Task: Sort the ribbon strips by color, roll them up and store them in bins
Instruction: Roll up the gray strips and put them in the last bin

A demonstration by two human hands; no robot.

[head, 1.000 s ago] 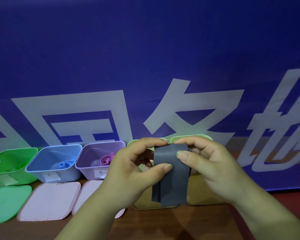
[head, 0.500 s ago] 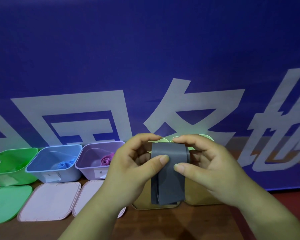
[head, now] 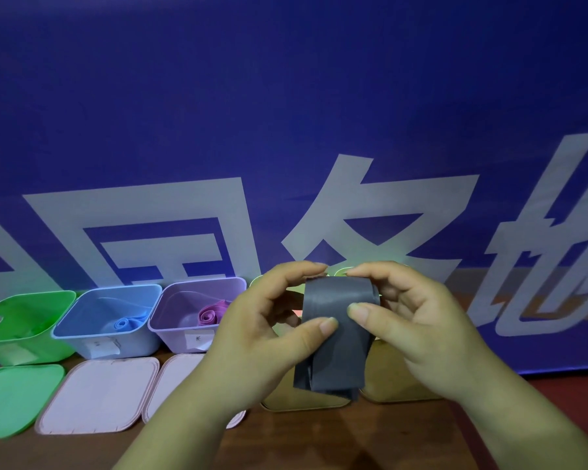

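A grey ribbon strip [head: 333, 337] is held up in front of me, its top wound into a loose roll and its tails hanging down. My left hand [head: 265, 334] pinches the roll from the left, thumb on the front. My right hand [head: 418, 327] grips it from the right, thumb on the front and fingers over the top. Along the wall stand a green bin [head: 17, 320], a blue bin [head: 92, 327] with a blue roll [head: 126, 323] inside, and a purple bin [head: 184, 300] with a pink roll [head: 209, 313] inside.
Flat lids lie in front of the bins: a green lid [head: 11, 398], two pale pink lids [head: 99, 391] and tan lids [head: 387, 381] under my hands. Two more bins are mostly hidden behind my hands. A blue banner [head: 286, 130] closes the back.
The roll at the top has grown and the hanging tails have shortened. Both thumbs have shifted on the ribbon's front, and the hands sit slightly higher.
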